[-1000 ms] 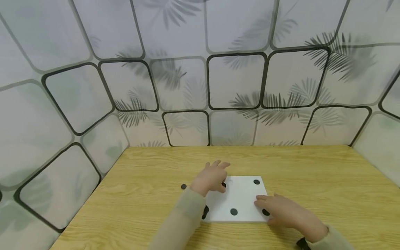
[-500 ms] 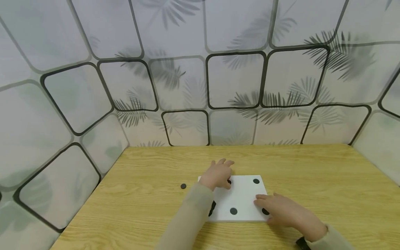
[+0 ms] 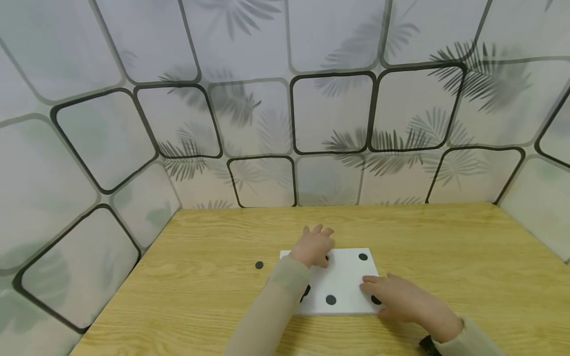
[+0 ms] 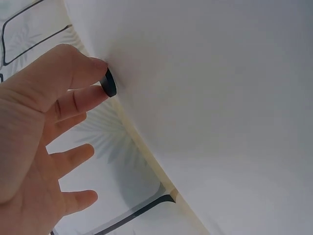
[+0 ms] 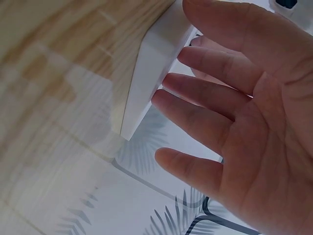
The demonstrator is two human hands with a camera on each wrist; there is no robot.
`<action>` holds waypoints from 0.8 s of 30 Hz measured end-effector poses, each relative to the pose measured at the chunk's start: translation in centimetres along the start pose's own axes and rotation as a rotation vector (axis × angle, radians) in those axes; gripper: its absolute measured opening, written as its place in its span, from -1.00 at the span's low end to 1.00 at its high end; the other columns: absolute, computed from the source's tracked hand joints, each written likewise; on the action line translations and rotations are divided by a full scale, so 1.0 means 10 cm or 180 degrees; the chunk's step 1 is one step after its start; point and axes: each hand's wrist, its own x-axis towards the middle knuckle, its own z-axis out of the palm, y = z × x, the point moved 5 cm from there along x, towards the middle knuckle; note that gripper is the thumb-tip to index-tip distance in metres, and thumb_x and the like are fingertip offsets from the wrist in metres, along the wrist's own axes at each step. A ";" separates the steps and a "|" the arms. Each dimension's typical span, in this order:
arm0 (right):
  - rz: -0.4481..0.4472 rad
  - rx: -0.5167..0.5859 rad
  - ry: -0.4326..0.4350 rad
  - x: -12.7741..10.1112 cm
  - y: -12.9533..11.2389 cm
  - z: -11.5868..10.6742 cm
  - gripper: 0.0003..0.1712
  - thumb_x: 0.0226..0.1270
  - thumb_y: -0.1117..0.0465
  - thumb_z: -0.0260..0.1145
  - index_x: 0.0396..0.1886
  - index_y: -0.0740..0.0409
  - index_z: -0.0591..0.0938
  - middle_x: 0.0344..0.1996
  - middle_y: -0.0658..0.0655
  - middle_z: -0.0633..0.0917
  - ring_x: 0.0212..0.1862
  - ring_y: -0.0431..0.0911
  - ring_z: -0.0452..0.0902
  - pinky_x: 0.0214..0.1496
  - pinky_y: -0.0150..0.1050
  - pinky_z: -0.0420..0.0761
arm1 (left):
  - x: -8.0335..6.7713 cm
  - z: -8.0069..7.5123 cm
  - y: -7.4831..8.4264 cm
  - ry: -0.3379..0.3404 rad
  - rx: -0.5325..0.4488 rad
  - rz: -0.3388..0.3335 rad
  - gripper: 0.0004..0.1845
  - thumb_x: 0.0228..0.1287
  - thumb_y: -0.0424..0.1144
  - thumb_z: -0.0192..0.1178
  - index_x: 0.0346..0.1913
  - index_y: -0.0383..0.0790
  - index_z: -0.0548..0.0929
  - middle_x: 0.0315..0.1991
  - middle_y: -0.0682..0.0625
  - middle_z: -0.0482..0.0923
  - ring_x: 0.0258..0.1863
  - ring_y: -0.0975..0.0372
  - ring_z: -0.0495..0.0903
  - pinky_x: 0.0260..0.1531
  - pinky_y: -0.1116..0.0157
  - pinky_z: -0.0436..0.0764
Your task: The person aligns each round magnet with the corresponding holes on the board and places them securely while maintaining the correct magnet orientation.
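Observation:
A white rectangular board (image 3: 347,279) lies on the wooden table, with several flat black discs on it. My left hand (image 3: 313,247) is over the board's far side. Its thumb and index finger pinch a small black disc (image 4: 108,84) against or just above the white surface; the other fingers are spread. My right hand (image 3: 401,298) rests at the board's near right corner, fingers loosely extended over its edge and thumb by its side. It partly covers one black disc (image 3: 376,300). Other discs sit at the far right corner (image 3: 363,257) and near edge (image 3: 331,300).
One loose black disc (image 3: 259,265) lies on the wooden table (image 3: 213,296) left of the board. A wall (image 3: 334,113) with a leaf and rounded-square pattern rises behind the table. My left forearm crosses the board's left part and hides some of it.
My left hand has moved a little right across the board with the disc between its fingers. The right hand stays where it was at the corner. The head view has shifted slightly.

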 end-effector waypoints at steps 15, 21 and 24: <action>0.0097 0.0108 -0.0101 0.01 0.01 -0.01 -0.45 -0.15 0.30 0.42 -0.04 0.21 0.51 0.04 0.20 0.49 0.09 0.05 0.37 0.11 0.09 0.22 | 0.07 0.01 -0.02 0.0011 0.0025 -0.0042 -0.92 -0.02 -0.13 0.27 -0.46 0.00 0.59 0.23 0.09 0.20 0.25 0.07 0.10 0.11 -0.06 0.11; 0.0106 0.0049 -0.0127 0.03 0.01 0.00 -0.44 -0.16 0.28 0.43 -0.04 0.20 0.51 0.04 0.20 0.49 0.08 0.04 0.38 0.11 0.09 0.23 | 0.09 0.04 -0.04 -0.0056 -0.0051 -0.0116 -0.90 -0.02 -0.11 0.28 -0.43 0.00 0.61 0.23 0.10 0.21 0.25 0.10 0.10 0.12 -0.05 0.11; 0.0093 0.0036 -0.0112 0.02 0.00 0.00 -0.44 -0.16 0.29 0.43 -0.05 0.20 0.51 0.03 0.20 0.49 0.07 0.04 0.39 0.10 0.09 0.23 | 0.10 0.05 -0.04 -0.0088 -0.0082 -0.0149 -0.90 -0.01 -0.11 0.27 -0.42 -0.01 0.61 0.23 0.10 0.22 0.25 0.10 0.10 0.12 -0.05 0.11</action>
